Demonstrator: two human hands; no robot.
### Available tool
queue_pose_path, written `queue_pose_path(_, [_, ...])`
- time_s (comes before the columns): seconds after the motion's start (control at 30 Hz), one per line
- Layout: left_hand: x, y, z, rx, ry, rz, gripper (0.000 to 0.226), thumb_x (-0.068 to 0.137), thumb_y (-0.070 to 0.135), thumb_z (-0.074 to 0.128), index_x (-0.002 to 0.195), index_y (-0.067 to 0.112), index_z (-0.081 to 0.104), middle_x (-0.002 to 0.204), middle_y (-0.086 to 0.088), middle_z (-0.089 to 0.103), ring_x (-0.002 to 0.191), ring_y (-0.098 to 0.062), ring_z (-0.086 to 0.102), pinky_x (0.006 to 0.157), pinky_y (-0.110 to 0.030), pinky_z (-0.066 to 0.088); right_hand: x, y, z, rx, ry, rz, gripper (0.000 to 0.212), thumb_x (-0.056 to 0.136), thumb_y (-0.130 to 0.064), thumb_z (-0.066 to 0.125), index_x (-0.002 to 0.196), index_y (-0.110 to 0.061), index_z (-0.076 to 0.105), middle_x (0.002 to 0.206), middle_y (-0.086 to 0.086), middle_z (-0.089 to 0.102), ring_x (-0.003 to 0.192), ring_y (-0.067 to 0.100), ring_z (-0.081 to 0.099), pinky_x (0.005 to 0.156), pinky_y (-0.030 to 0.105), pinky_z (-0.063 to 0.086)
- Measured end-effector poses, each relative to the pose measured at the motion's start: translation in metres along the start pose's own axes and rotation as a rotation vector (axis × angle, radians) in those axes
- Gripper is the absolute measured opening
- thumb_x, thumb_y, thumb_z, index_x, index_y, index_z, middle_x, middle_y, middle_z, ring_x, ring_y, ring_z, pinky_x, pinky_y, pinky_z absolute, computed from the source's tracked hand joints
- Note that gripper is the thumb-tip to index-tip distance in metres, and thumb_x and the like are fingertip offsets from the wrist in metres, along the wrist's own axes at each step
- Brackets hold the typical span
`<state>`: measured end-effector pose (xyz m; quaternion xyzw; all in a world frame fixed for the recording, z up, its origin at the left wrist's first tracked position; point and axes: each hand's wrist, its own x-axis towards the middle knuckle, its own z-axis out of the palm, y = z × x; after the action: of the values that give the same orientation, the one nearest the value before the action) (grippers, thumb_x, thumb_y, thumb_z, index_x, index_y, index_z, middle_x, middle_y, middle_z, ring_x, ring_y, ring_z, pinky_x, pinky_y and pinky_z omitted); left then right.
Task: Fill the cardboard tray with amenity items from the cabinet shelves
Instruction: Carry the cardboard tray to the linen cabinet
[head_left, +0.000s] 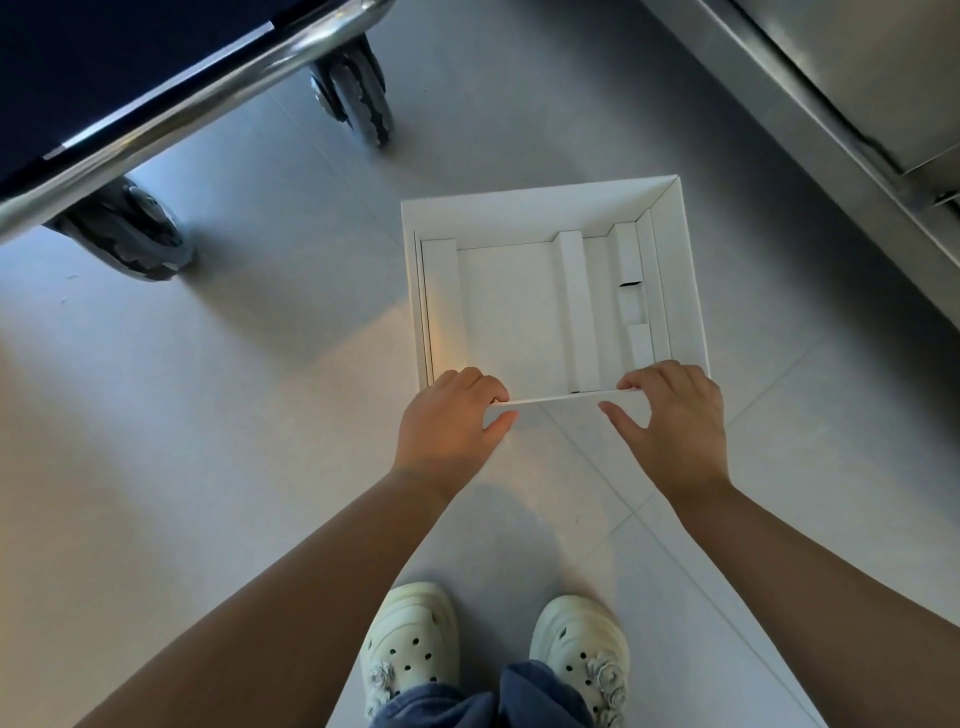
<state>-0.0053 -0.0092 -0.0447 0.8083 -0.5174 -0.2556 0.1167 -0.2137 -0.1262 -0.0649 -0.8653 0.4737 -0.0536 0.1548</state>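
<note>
From the head camera I see the white cardboard tray (680, 291) straight ahead of the person and just beyond both hands, over a pale tiled floor (208, 415). I cannot tell whether it rests on the tiles or hangs above them.

The left hand (452, 421) sits at the near left corner. Its fingers are curled over the top of the near wall and its thumb lies on the outside, so it pinches that wall. The right hand (670, 415) does the same at the near right corner, with its fingers hooked over the rim and its thumb stretched leftward below the edge. The near wall runs between the two hands as a thin white line.

Inside the tray, folded white dividers stand as long strips running away from the hands, with the widest compartment on the left.

A cart's chrome rail (171, 119) and two castor wheels (358, 93) sit at upper left, well apart from the tray. A stainless steel cabinet (831, 78) fills the upper right. Pale clogs (410, 639) show at the bottom.
</note>
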Motion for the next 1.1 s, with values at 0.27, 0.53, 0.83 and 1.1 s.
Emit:
queue_pose_path(0.27, [0.003, 0.000, 0.006, -0.038, 0.109, 0.015, 0.012, 0.088, 0.032, 0.063, 0.088, 0.021, 0.070, 0.086, 0.008, 0.066, 0.080, -0.014, 0.057, 0.063, -0.028, 0.051, 0.003, 0.002, 0.010, 0.022, 0.089, -0.006, 0.023, 0.078, -0.035, 0.075, 0.085, -0.017, 0.065, 0.086, -0.001, 0.060, 0.088, 0.020, 0.051, 0.083, 0.025, 0.027])
queue_pose_path(0.53, [-0.004, 0.004, 0.005, -0.035, 0.136, 0.027, 0.008, 0.086, 0.026, 0.066, 0.081, 0.021, 0.069, 0.080, 0.008, 0.065, 0.075, -0.015, 0.057, 0.059, -0.028, 0.051, -0.001, 0.002, 0.002, 0.033, 0.048, -0.002, 0.022, 0.079, -0.037, 0.075, 0.083, -0.018, 0.064, 0.084, -0.003, 0.059, 0.087, 0.019, 0.052, 0.084, 0.027, 0.030])
queue_pose_path(0.83, [-0.032, 0.037, -0.057, -0.070, 0.117, -0.018, 0.011, 0.084, 0.028, 0.068, 0.080, 0.019, 0.069, 0.080, 0.005, 0.066, 0.077, -0.018, 0.058, 0.066, -0.027, 0.048, -0.018, -0.030, -0.074, 0.047, -0.024, 0.080, 0.021, 0.080, -0.035, 0.074, 0.084, -0.016, 0.066, 0.086, -0.001, 0.061, 0.087, 0.022, 0.053, 0.085, 0.027, 0.029])
queue_pose_path(1.1, [-0.061, 0.079, -0.159, -0.090, -0.078, -0.087, 0.017, 0.086, 0.038, 0.064, 0.089, 0.022, 0.069, 0.093, 0.009, 0.068, 0.091, -0.013, 0.059, 0.074, -0.023, 0.041, -0.034, -0.067, -0.175, 0.061, -0.235, 0.124, 0.032, 0.079, -0.045, 0.071, 0.091, -0.015, 0.068, 0.090, -0.001, 0.064, 0.093, 0.022, 0.055, 0.086, 0.030, 0.031])
